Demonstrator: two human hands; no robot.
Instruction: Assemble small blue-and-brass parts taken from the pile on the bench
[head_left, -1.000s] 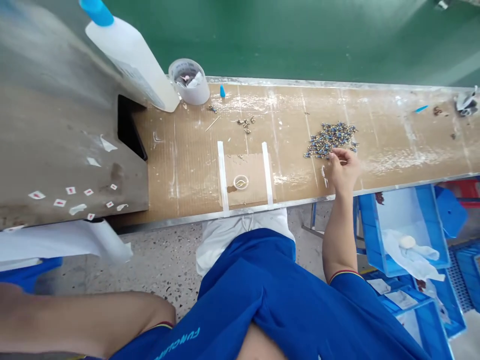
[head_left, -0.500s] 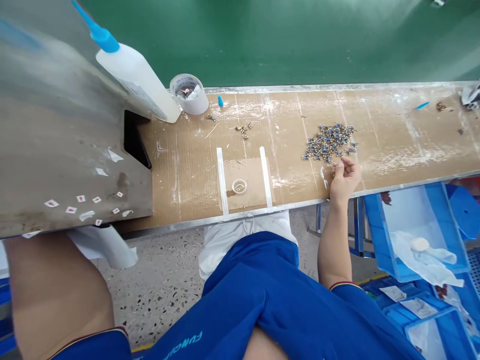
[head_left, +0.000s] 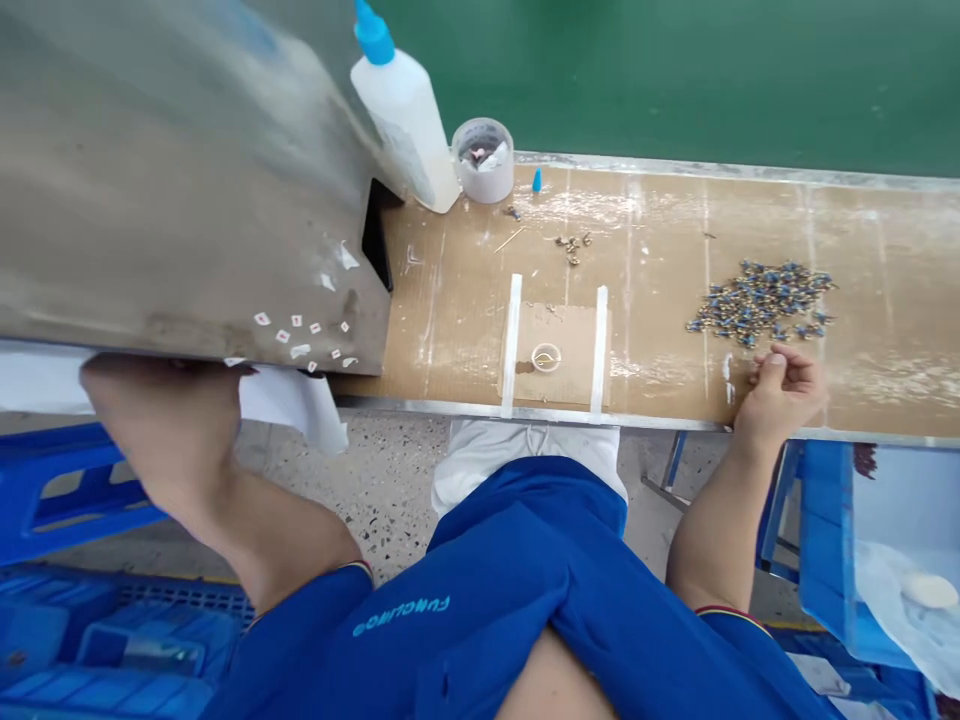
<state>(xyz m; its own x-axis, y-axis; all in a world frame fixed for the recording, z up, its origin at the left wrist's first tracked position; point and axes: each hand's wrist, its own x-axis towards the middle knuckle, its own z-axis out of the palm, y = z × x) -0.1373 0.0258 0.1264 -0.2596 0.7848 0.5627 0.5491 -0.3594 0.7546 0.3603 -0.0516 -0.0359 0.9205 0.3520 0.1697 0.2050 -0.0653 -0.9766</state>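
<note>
The left hand [head_left: 161, 410] is under the metal cover [head_left: 187, 200], its grip hidden. Well left of the right hand [head_left: 780, 385] are 1 glue bottle [head_left: 405, 110], 1 cup [head_left: 486, 160] and 1 ring [head_left: 546, 357] between 2 tape strips [head_left: 512, 345]. Just beyond its fingertips lies 1 pile of parts [head_left: 761, 300], too many to count. The right hand is curled shut. Pinching 1 piece off the pile's near edge seems cleanest.

Speckled floor [head_left: 390, 490], brown bench [head_left: 900, 225], green backdrop [head_left: 675, 70]
</note>
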